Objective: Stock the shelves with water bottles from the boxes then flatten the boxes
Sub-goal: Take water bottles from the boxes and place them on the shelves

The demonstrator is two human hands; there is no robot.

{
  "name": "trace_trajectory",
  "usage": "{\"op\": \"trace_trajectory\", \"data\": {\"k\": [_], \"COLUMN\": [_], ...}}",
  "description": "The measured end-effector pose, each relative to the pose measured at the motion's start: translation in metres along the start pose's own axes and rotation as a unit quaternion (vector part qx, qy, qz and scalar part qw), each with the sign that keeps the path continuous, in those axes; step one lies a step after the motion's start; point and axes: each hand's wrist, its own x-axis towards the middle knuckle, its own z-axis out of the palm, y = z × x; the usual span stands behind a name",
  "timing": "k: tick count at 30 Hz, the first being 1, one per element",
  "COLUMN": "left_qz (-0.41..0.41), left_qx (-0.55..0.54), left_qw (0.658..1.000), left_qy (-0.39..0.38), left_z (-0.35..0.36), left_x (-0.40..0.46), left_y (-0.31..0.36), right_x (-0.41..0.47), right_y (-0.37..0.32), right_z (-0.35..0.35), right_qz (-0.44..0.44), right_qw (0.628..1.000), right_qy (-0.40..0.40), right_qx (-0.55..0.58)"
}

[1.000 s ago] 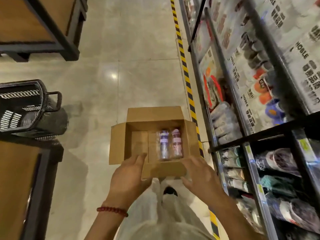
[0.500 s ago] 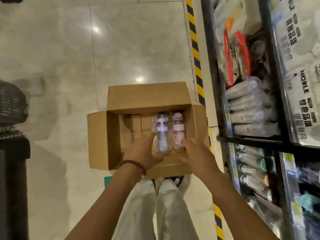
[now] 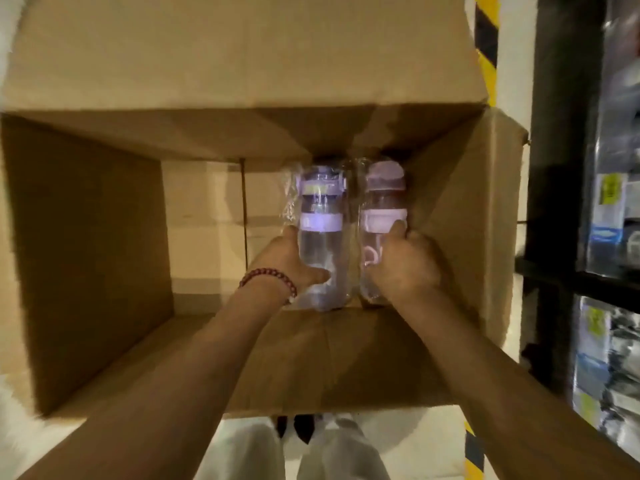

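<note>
Both hands have dropped into the cardboard box (image 3: 86, 237) since half a second ago: left hand (image 3: 287, 259) grips the purple-lidded bottle (image 3: 320, 233), right hand (image 3: 405, 263) grips the pink-lidded bottle (image 3: 375, 233). Lift each straight up, squeezing firmly, since the plastic wrap looks slippery. Nothing else shows inside the box.

From my feed I see a pale, glossy floor (image 3: 426, 441) showing only in slivers at the lower edge and the corners. A yellow-and-black hazard stripe (image 3: 486, 43) runs along it at the upper right and shows again at the bottom right, just beside a black metal shelving unit (image 3: 557, 140). Its dark upright and crossbar frame blurred packaged goods (image 3: 609, 358) with small yellow tags. The light is dim and warm; the right side lies in shadow.
</note>
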Motion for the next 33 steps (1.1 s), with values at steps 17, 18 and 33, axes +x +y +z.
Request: {"op": "trace_trajectory", "data": {"k": [17, 18, 33], "left_qz": [-0.074, -0.086, -0.033], "left_qx": [-0.302, -0.32, -0.403], "left_qw": [0.949, 0.942, 0.914], "left_qy": [-0.05, -0.049, -0.001], "left_z": [0.054, 0.055, -0.016], "left_x": [0.067, 0.064, -0.043], "left_y": [-0.033, -0.033, -0.036], "right_x": [0.073, 0.07, -0.039], "right_y": [0.009, 0.007, -0.001], "right_z": [0.089, 0.087, 0.021], "right_qz": [0.129, 0.134, 0.121], "right_qw": [0.907, 0.898, 0.832], "right_qy": [-0.012, -0.014, -0.069], "right_qx": [0.4, 0.418, 0.537]}}
